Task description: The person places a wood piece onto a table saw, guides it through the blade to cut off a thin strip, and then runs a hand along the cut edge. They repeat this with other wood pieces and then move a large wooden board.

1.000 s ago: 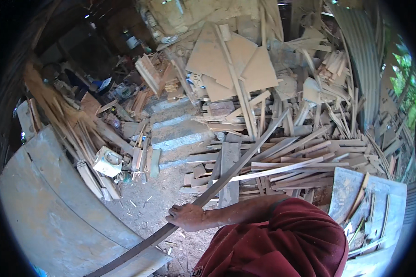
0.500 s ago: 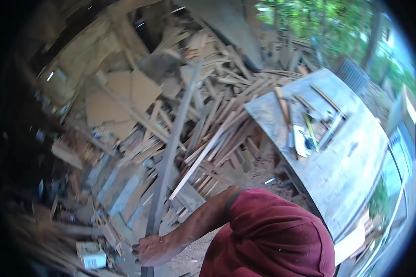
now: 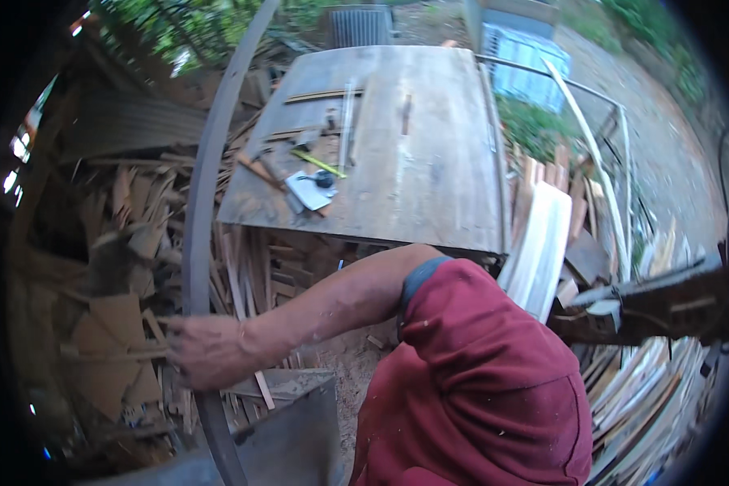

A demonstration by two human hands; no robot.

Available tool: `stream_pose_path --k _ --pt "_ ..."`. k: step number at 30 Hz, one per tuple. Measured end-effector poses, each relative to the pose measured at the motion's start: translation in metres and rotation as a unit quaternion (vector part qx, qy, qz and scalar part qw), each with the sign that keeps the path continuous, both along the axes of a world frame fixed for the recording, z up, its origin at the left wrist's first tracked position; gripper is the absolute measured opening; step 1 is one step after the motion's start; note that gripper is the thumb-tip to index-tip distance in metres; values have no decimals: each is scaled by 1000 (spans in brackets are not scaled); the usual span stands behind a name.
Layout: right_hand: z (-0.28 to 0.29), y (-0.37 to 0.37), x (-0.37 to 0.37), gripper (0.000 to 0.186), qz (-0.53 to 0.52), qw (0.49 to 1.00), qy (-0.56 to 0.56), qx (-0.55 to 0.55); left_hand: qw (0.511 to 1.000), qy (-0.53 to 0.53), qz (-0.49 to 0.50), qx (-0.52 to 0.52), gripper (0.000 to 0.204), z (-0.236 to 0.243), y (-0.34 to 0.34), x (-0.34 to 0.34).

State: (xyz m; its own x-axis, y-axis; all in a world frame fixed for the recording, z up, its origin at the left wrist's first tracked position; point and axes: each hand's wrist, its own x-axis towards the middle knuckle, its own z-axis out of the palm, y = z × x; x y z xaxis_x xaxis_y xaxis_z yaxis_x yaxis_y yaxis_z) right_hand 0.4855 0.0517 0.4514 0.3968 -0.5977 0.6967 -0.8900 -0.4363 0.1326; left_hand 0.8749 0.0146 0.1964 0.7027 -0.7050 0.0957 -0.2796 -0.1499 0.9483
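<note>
My right hand [image 3: 212, 350], on an arm in a red sleeve, is closed around a long, narrow grey-brown wooden beam [image 3: 211, 154]. The grip is near the beam's lower part, and the fingers are slightly blurred. From there the beam rises past the left end of a large wooden tabletop [image 3: 429, 186] and leaves the top of the view. Its lower end runs out at the bottom edge, beside a grey board-like surface [image 3: 296, 405]. My left hand is out of view.
On the tabletop lie wood strips [image 3: 324, 95], a yellow strip [image 3: 320, 164], a white sheet [image 3: 306, 193] and a dark round object [image 3: 324, 179]. Heaped scrap wood [image 3: 130, 235] fills the left. Pale boards [image 3: 539, 243] and a thick dark timber [image 3: 656, 312] stand at right.
The view has swung to the right, bringing the tabletop to the middle. My right hand still grips the beam, which now stands more upright and farther left in view.
</note>
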Motion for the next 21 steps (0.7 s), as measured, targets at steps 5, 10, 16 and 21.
stream_pose_path --k 5,10,16,21 --pt "-33 103 -140 14 -228 973 17 38 997 69 -41 0 80 -6 12 -52" --pt "-86 233 -262 12 -379 913 -60 138 984 103 -139 37 81 -37 0 -136" --pt "-194 405 -333 10 -530 805 -149 222 942 0 -315 115 80 -20 69 -348" --pt "-269 500 -341 10 -572 733 -217 296 866 -158 -447 156 74 -81 55 -402"
